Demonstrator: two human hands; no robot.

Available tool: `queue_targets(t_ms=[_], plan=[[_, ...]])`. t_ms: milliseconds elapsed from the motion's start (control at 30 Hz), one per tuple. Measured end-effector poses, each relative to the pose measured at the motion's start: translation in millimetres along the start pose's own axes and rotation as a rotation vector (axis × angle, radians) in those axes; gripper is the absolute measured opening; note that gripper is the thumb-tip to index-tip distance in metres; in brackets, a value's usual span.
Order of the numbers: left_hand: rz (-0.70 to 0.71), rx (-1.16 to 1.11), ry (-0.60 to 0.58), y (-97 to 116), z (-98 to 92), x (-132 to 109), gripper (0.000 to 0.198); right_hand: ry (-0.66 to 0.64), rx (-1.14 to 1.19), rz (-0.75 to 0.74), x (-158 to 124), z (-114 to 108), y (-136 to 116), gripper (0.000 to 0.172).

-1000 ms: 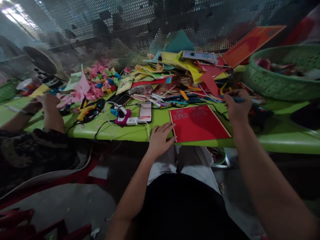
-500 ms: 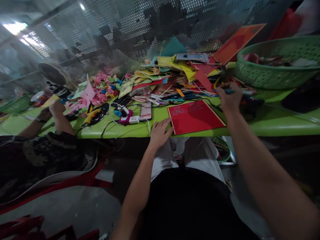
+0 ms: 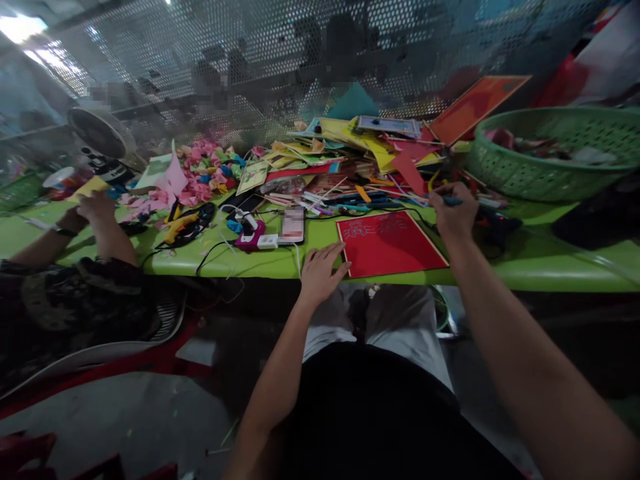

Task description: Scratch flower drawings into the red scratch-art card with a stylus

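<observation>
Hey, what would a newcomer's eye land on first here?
Likely the flat, bright red rectangular panel between the person's left hand and right hand. Behind it sprawls a jumbled heap of multicoloured papers and thin sticks, with a round green perforated plastic basket to the right.

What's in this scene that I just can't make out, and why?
All in the head view:
- Fine lines of the drawing on the red card: too small and faint.
- Part of the blue pen: covered by the right hand.
- Lower contents of the green basket: hidden by its near wall.
- Phone screen: blurred.
</observation>
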State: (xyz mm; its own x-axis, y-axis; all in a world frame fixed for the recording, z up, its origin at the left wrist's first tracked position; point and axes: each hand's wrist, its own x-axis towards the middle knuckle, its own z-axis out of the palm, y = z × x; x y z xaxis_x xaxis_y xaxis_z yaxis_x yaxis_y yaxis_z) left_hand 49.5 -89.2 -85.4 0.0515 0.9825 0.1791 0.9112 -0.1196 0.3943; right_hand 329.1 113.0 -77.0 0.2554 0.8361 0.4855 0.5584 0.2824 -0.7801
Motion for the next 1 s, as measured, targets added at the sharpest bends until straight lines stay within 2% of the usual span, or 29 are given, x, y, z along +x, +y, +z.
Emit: queue_targets(t_ms=[267,600,767,900,1000], plan=[[0.005,0.04,0.001,0.1,1.5,-0.7,0.051,-0.004,0.001,-0.003,3.2,2.2,4.0,0.017],[0.009,0.05,0.032,-0.3,2.2,-1.9,0.049,-0.003,0.012,-0.001,5.9,3.4,1.8,0.005],[0.018,0.034,0.043,-3.0,5.3,-1.7,0.051,-0.009,0.013,-0.024,6.4,5.7,7.1,0.017],[0.031,0.021,0.043,-6.0,7.6,-2.5,0.054,0.007,0.041,-0.041,6.7,7.5,8.9,0.008],[0.048,0.018,0.04,-8.6,7.8,-3.5,0.059,0.022,0.065,-0.053,6.3,8.1,9.7,0.012]])
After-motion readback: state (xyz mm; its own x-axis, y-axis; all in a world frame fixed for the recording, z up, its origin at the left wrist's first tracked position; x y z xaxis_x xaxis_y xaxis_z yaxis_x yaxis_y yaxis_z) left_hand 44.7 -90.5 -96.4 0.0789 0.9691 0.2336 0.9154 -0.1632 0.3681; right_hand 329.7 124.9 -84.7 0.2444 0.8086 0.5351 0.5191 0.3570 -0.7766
